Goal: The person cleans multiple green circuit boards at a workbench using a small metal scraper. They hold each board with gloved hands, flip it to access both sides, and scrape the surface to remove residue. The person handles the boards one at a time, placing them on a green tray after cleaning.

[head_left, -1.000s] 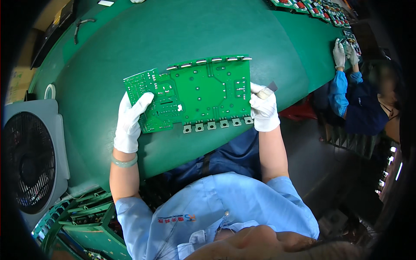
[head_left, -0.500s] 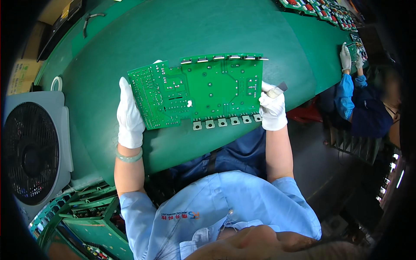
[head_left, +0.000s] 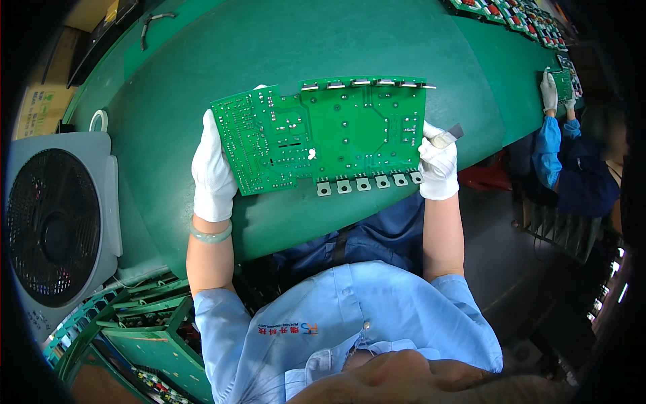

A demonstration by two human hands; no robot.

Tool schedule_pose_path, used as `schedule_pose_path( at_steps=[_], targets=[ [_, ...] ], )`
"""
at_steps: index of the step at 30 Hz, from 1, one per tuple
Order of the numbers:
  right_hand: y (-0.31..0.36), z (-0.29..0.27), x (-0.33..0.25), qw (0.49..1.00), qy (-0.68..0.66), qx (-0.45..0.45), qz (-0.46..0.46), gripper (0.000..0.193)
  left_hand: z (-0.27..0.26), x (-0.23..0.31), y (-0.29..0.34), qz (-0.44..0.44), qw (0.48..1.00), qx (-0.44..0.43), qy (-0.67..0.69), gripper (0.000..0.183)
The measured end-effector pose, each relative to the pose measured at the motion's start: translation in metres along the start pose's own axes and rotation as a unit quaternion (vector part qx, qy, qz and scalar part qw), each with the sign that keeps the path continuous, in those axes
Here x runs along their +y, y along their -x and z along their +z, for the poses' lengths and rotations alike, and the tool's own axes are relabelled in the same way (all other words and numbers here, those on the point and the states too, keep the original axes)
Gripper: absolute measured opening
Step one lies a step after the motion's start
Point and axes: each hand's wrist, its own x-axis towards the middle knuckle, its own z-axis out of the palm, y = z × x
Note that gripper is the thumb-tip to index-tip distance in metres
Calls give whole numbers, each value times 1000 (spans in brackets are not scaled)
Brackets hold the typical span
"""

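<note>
A large green circuit board [head_left: 363, 135] is held up over the table, its soldered side showing. Metal-tabbed components line its upper and lower edges, and a small white blob sits near the middle. My left hand [head_left: 214, 168], in a white glove, grips the board's left edge, with a fingertip showing over the top and the other fingers hidden behind. At the right edge my gloved right hand [head_left: 438, 165] closes on the board. A small dark-grey, partly see-through strip [head_left: 455, 132] also sticks out from the fingers of that hand.
The green table mat [head_left: 282, 40] lies beneath. A box fan [head_left: 60, 222] stands at left, near cardboard boxes [head_left: 44, 108] and a bent dark tool [head_left: 149, 30]. Racked boards [head_left: 148, 337] are at lower left, more boards [head_left: 511, 20] at far right. A co-worker's gloved hands [head_left: 549, 91] hold another board.
The whole scene has shifted slightly to the right in the view. The board stays between both hands at nearly the same tilt, and neither grip has visibly changed.
</note>
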Motion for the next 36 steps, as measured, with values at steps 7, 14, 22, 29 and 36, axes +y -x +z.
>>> schedule_pose_path(
  at_steps=[7, 14, 22, 29, 36],
  targets=[
    [0, 2, -1, 1000, 18, 11, -3, 55, -14, 7, -3, -23, 991, -108, 70, 48],
    [0, 10, -1, 999, 23, 19, -38, 50, -20, 1, -4, -47, 991, -40, 119, 47],
    [0, 7, 1, 997, 21, 51, -52, 48, -39, -3, -4, -47, 990, -94, 91, 44],
    [-4, 21, -1, 992, 64, 91, -65, 47, -18, 1, 3, -44, 997, -52, 24, 42],
    [-6, 17, -2, 997, 26, 22, -76, 41, -18, 2, 2, -48, 997, -63, 10, 46]
  ],
)
